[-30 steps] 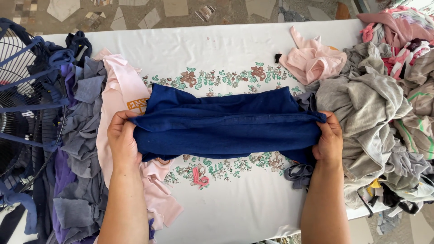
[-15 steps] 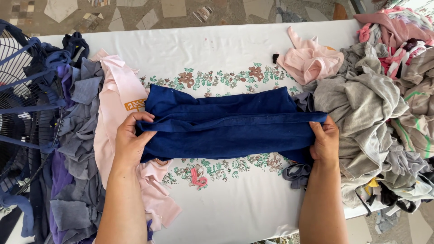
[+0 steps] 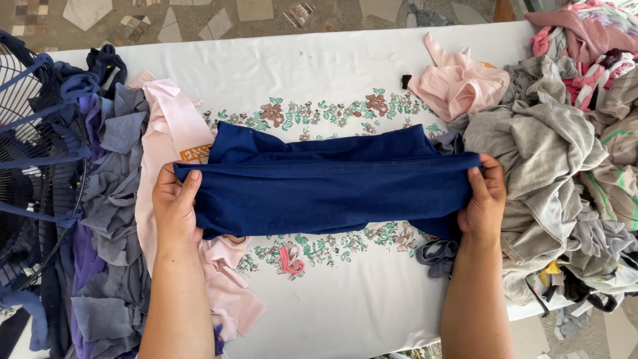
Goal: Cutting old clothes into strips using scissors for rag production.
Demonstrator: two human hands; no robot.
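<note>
A dark blue garment (image 3: pixel 332 189) lies stretched sideways across the middle of a white table cover with a flower print (image 3: pixel 319 80). My left hand (image 3: pixel 174 207) grips its left end, thumb on top of the fabric. My right hand (image 3: pixel 484 199) pinches its right end next to the grey heap. A folded layer of the blue cloth runs between both hands, with the rest of the garment showing behind it.
Pink cloth (image 3: pixel 174 133) and a grey-purple pile (image 3: pixel 100 219) lie at the left, beside a dark blue fan cage (image 3: pixel 30 153). A pink garment (image 3: pixel 458 83) and a big heap of grey and mixed clothes (image 3: pixel 565 166) fill the right side. Tiled floor shows beyond the table.
Both hands kept hold of the blue garment's ends and drew the front fold slightly farther up over it. The piles at the sides stayed put.
</note>
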